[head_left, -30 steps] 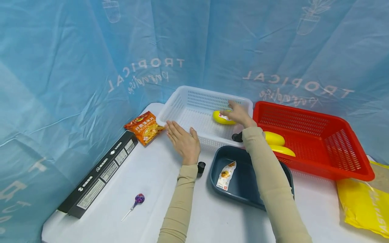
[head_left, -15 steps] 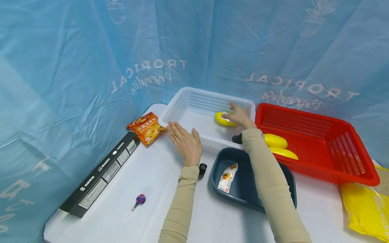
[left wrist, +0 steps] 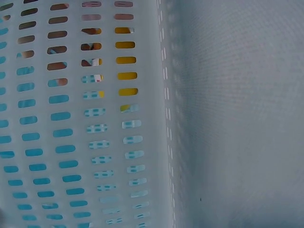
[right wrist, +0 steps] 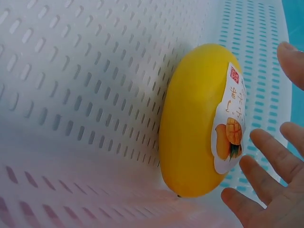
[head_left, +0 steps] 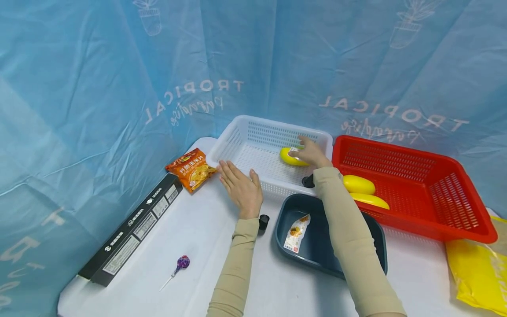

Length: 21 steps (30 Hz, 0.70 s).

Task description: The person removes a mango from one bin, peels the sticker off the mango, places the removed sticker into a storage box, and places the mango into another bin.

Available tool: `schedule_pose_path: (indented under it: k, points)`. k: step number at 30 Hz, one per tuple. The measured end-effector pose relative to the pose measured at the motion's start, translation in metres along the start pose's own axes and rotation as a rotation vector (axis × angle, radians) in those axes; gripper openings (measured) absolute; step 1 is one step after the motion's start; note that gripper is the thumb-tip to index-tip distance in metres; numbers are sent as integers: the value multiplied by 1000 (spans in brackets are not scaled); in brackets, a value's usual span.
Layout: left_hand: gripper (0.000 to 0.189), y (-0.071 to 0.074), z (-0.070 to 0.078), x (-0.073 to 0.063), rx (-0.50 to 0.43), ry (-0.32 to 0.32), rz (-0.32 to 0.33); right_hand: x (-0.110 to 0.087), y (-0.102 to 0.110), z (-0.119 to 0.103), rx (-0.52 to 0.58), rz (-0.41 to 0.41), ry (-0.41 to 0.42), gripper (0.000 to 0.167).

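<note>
The mango [head_left: 288, 157] lies on its side in the white basket [head_left: 263, 132], toward the basket's right edge, its printed label facing the right hand [head_left: 311, 153]. That hand hangs inside the basket with its fingers spread and gripping nothing; the right wrist view puts the fingertips just beside the label, though whether any touches the fruit cannot be told. Such a loose spread would suit a round, smooth thing that needs a wide hold.

The left hand [head_left: 244, 193] is at the basket's near left corner, fingers straight and holding nothing. They overlap the rim in the head view, perhaps to steady the basket, but contact is uncertain.

The red basket [head_left: 388, 165] stands right beside the white one, along the back edge of the worktop [head_left: 158, 246], with two yellow fruits [head_left: 359, 184] near its left end. In front is a blue tray [head_left: 321, 237] with a fruit-printed label [head_left: 297, 233] inside; the right sleeve [head_left: 354, 237] crosses above it and hides part of it.

An orange snack bag [head_left: 191, 169] sits close by the left fingertips, crowding that corner. The long black box [head_left: 136, 224] lines the worktop's left edge, a lollipop [head_left: 183, 262] lies nearer the front, and a yellow bag [head_left: 475, 273] lies at the right.
</note>
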<state>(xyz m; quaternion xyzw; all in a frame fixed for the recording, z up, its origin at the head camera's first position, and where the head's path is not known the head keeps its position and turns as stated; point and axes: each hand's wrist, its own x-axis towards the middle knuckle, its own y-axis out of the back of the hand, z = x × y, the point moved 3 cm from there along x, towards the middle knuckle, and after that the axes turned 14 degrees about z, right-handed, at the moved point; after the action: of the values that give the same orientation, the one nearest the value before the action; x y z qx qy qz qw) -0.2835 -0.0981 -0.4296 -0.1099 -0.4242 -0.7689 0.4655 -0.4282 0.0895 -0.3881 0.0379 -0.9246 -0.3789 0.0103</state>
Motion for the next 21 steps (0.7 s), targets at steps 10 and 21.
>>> schedule_pose_path:
  k: [10, 21]
  points:
    - [71, 0, 0, -2, 13, -14, 7, -1, -4, 5, 4, -56, -17, 85]
    - [70, 1, 0, 1, 16, -9, 7, -1, -7, 3, -88, -54, 9, 77]
